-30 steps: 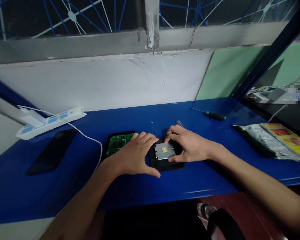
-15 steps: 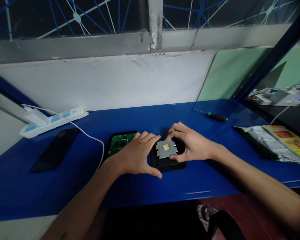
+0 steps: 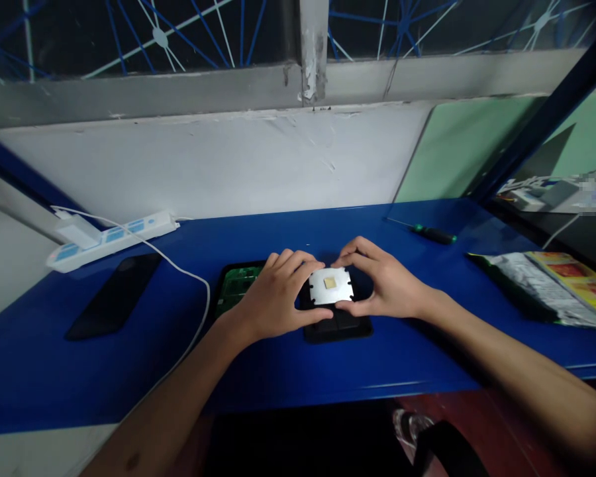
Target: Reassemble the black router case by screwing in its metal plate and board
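A silver metal plate [image 3: 318, 291] with notched edges and a tan square pad [image 3: 330, 283] at its middle is held just over a black plastic housing [image 3: 345, 329]. My right hand [image 3: 387, 281] pinches its right side, fingers at the far edge and thumb at the near edge. My left hand [image 3: 273, 298] closes on the left side, its fingertips at the far left corner and its thumb along the near edge. Left of the housing, partly covered by my left hand, lies a black casing with a green circuit board [image 3: 238, 281] in it.
On the blue table [image 3: 298, 377] a screwdriver [image 3: 434, 234] lies at the back right, near a foil packet [image 3: 536, 285]. To the left are a white power strip [image 3: 119, 242] with a charger, a black flat slab [image 3: 114, 298] and a white cable [image 3: 179, 266].
The plate has lifted and tilted slightly, now looking brighter. My left hand has moved right and its thumb has come up to the plate's near edge. The view has shifted a little.
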`<state>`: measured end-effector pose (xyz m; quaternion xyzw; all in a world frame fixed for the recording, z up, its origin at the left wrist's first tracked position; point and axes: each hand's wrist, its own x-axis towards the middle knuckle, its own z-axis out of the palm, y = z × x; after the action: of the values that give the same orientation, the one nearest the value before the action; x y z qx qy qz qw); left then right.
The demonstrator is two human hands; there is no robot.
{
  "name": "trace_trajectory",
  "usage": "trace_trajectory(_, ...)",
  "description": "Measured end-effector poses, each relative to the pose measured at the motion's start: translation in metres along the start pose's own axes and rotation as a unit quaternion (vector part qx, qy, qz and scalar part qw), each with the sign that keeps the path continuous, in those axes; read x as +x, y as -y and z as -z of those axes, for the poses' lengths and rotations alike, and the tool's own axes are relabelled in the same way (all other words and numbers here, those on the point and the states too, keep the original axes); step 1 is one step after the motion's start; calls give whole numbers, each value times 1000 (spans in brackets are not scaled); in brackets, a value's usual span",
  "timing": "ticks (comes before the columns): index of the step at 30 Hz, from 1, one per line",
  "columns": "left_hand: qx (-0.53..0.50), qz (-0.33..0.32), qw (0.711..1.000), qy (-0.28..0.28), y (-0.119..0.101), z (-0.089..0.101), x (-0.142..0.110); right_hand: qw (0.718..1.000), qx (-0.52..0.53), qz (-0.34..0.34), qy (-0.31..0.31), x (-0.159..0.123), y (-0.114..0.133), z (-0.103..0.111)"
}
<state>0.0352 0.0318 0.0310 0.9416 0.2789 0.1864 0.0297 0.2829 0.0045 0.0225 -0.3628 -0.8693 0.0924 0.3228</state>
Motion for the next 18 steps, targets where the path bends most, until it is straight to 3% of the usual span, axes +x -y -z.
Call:
trace_trajectory(9,4,-23,995,-98,4,-4,0,997,-51,42,-43,0,4,3)
trace_trajectory(18,-18,-50,982,-181,5,-2,2,997,-66,24,-29,-1,3,5)
